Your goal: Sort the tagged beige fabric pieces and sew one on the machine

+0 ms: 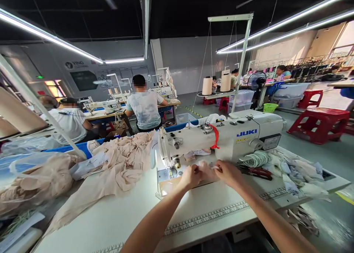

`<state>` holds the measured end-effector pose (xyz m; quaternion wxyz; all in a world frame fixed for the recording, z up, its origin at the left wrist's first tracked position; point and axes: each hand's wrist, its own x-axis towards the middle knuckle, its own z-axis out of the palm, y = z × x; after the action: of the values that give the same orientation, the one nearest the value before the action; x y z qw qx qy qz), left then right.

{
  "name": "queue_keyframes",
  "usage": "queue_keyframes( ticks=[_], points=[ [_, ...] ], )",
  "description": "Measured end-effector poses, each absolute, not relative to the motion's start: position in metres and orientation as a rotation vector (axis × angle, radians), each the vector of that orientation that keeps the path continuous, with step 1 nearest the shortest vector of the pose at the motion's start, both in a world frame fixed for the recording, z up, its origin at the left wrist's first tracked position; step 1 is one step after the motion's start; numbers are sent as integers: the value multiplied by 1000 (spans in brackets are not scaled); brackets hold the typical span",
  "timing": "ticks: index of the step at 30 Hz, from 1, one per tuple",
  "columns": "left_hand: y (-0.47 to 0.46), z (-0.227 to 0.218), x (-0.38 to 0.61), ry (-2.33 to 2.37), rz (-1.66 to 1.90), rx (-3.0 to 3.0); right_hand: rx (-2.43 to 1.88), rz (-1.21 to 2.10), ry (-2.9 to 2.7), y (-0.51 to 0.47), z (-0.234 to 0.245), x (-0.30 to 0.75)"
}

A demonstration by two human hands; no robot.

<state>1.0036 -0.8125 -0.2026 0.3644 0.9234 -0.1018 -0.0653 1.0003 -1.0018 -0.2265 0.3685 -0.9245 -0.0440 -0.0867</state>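
A small piece of pale pink fabric (206, 172) is stretched between my two hands, under the arm of a white sewing machine (190, 142). My left hand (191, 176) is closed on the fabric's left side, just right of the needle area. On the other side my right hand (226, 173) pinches a pale edge that looks like part of the same piece; its far end is blurred. The presser foot (173, 172) stands left of my hands, and I cannot make out any cloth beneath it.
Beige cloth (121, 164) is heaped on the table's left. Dark red-handled scissors (257, 173), a coil of pale cord (254, 159) and fabric scraps with labels (295, 172) lie right of my hands. A printed ruler (207, 218) runs along the front edge. Co-workers (143, 109) sit beyond.
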Motion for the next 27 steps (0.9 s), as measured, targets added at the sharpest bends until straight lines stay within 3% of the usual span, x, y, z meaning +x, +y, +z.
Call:
queue_keyframes(
  ticks=[5,12,18,27],
  points=[
    [-830,-213,1018,-268,96,2618,-2607,-543,-333,-991,-213,1023],
    [-821,-215,999,-547,477,2756,-2737,-556,-587,-970,-220,1087],
    [-826,-227,1009,-998,430,2736,-2783,-544,-618,-968,-231,1119],
    [-831,-237,1038,-822,456,2874,-2755,-558,-718,-990,-229,1115]
  ],
)
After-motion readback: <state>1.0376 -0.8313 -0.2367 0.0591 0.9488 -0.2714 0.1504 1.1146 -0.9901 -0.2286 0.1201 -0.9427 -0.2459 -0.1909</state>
